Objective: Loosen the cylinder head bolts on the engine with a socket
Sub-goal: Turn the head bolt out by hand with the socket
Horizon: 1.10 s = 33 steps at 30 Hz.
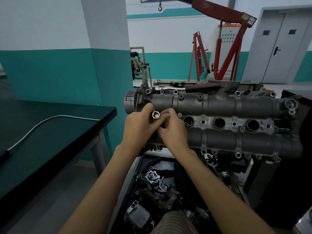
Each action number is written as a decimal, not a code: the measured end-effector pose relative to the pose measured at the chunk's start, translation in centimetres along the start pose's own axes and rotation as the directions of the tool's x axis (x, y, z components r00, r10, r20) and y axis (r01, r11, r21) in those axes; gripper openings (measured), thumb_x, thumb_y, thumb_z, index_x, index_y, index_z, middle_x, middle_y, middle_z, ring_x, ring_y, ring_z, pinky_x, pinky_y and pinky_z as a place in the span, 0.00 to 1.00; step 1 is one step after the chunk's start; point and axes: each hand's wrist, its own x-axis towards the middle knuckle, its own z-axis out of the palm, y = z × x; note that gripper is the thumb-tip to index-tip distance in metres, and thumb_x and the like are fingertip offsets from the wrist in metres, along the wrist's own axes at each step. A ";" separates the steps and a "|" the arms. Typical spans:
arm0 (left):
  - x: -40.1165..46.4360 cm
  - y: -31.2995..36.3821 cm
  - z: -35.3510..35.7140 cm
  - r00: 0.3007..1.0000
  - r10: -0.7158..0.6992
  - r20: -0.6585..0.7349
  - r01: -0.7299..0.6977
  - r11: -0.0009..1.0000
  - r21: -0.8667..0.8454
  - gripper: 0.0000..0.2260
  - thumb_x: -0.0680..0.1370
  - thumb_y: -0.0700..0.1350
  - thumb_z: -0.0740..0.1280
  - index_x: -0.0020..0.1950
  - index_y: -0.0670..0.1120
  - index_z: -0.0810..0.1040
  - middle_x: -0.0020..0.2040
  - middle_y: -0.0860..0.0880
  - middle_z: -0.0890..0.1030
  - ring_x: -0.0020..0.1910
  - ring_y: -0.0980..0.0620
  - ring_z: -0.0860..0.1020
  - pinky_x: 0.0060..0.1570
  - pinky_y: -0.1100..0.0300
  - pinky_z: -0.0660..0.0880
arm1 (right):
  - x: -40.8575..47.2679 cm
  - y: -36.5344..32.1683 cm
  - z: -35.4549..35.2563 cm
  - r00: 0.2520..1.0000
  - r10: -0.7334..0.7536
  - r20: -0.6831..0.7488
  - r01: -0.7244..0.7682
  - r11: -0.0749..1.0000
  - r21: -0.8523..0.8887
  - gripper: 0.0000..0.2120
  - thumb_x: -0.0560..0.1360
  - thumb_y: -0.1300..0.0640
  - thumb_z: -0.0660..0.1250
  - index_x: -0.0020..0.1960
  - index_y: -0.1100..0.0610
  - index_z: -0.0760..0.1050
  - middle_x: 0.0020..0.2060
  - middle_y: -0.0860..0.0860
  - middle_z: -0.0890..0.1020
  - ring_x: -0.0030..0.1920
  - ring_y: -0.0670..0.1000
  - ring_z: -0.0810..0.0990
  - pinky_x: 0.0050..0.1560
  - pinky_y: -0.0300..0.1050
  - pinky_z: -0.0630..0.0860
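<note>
While both hands meet over the timing end of the engine (219, 105), the step in hand looks like readying the tool rather than turning a bolt. The left hand (138, 127) curls its fingers round a chrome socket (155, 115), whose open end faces up toward the camera, held just above the cylinder head. The right hand (172, 127) touches the left, its fingers bent in against the socket's lower part; whether they pinch the socket or something fitted to it cannot be told. The ratchet wrench (184, 87), with its dark red grip, lies untouched on the far edge of the head, well apart from both hands. The next move probably calls for fetching that ratchet, seating the socket on its drive, then lowering it squarely onto a head bolt.
</note>
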 end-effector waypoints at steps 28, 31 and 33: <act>-0.5 -1.0 -0.9 0.992 0.082 0.095 -0.073 0.993 -0.094 0.07 0.75 0.46 0.65 0.51 0.46 0.77 0.24 0.57 0.68 0.23 0.59 0.69 0.26 0.63 0.64 | -0.4 0.4 -0.2 0.984 -0.179 -0.012 0.180 0.983 0.042 0.14 0.76 0.58 0.62 0.61 0.51 0.74 0.40 0.51 0.83 0.41 0.51 0.80 0.41 0.46 0.76; -0.4 -0.9 -0.5 0.999 0.028 0.038 -0.024 0.996 -0.081 0.09 0.75 0.47 0.70 0.45 0.42 0.76 0.28 0.52 0.75 0.25 0.56 0.72 0.27 0.55 0.71 | -0.1 0.4 -0.1 0.995 -0.098 -0.001 0.098 0.995 0.036 0.17 0.74 0.54 0.66 0.62 0.52 0.70 0.31 0.48 0.79 0.33 0.46 0.77 0.34 0.44 0.73; -0.3 -0.8 -0.2 1.000 -0.011 0.013 0.012 0.996 -0.093 0.13 0.73 0.48 0.72 0.40 0.42 0.72 0.28 0.48 0.76 0.26 0.52 0.73 0.28 0.52 0.71 | -0.1 0.4 0.2 0.997 -0.066 -0.031 0.067 0.997 0.029 0.11 0.72 0.53 0.69 0.52 0.51 0.71 0.26 0.46 0.72 0.27 0.43 0.70 0.29 0.41 0.65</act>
